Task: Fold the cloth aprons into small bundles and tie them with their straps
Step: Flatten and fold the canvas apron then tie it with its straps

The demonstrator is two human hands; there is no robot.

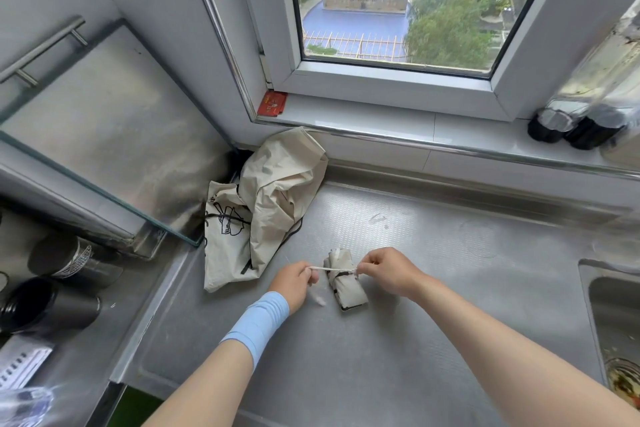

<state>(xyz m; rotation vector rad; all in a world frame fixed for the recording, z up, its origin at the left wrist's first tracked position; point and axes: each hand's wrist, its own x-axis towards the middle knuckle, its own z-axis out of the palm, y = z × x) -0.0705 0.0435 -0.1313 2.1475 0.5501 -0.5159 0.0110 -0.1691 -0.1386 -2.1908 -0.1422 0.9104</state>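
- Left grip, right grip: both pinch 1 strap, taut.
- 1 folded bundle, middle of surface.
- 1 loose apron, back-left corner.

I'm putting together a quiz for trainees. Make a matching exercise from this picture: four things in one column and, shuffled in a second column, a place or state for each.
Things
1. bundle
2. loose apron
3. strap
4. red card

Places or states
A. in the corner of the windowsill
B. pulled taut between the left hand and the right hand
C. crumpled at the back of the counter
D. folded small, lying on the counter between the hands

Pairs: 1-D, 2-C, 3-B, 4-A
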